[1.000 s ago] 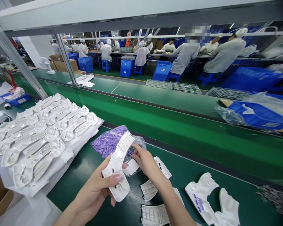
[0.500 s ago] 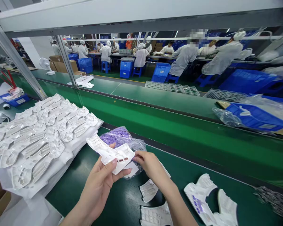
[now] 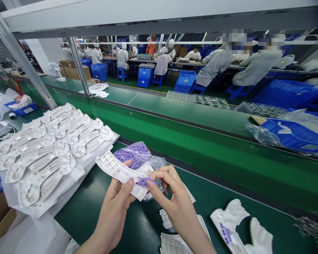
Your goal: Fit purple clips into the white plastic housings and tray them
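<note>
A curved white plastic shell, ribbed on its inner side, is gripped at its lower edge by my left hand, thumb on top. My right hand pinches a small purple plastic piece against the slots in the shell; whether it sits inside them I cannot tell. Just behind, a clear bag of purple pieces lies on the green bench. More white shells rest under my right forearm. To the right lies another white shell with a purple insert.
Rows of white shells cover white sheeting at the left. A green conveyor ledge runs behind the bench, with a blue bin at its right. Small dark parts lie far right. People in white coats sit across the aisle.
My right hand has come over the shell's face, and a purple piece now shows at the slots that were bare. The shell has tipped, showing more of its ribbed end.
</note>
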Tool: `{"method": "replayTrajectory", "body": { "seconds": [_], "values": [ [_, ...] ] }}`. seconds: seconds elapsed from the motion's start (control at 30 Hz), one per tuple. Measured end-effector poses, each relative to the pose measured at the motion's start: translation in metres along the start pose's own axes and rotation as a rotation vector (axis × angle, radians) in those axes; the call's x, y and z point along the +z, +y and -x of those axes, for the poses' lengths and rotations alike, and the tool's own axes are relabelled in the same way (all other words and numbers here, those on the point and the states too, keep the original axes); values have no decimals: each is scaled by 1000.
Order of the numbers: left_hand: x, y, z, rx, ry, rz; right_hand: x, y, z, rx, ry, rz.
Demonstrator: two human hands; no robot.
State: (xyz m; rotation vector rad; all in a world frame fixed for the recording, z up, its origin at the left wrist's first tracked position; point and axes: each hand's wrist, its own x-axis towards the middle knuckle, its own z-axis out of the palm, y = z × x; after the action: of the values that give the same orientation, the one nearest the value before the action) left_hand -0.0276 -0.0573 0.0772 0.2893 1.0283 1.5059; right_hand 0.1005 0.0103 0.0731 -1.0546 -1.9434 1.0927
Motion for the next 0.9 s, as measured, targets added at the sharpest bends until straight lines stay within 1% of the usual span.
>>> {"method": "replayTrajectory", "body": {
  "seconds": [0.1,0.23,0.37,0.4,0.43,0.47,0.53,0.6,0.73,0.8,0.9],
  "values": [
    [0,0,0,6,-19,-20,0,4,-2,-1,-19,22],
    [-3,-2,0,13,-31,-80,2,5,0,-15,-3,55],
    [-3,-5,-1,51,-19,-138,6,6,3,-39,108,83],
    [-3,-6,-2,63,-11,-148,7,6,3,-29,120,60],
    [-3,-7,-2,75,-4,-160,7,6,4,3,105,7],
    [-3,-8,-2,87,1,-172,7,6,4,55,59,-71],
    [-3,-10,-3,123,0,-194,7,5,4,180,-71,-246],
    [-4,-12,-3,140,-31,-233,6,2,3,270,-142,-369],
    [-5,-14,-3,167,-83,-303,7,-4,3,322,-97,-469],
    [-5,-13,-2,173,-73,-309,7,-4,4,334,-96,-503],
    [-3,-10,0,138,-44,-300,7,2,3,316,-145,-575]
  ]
}}
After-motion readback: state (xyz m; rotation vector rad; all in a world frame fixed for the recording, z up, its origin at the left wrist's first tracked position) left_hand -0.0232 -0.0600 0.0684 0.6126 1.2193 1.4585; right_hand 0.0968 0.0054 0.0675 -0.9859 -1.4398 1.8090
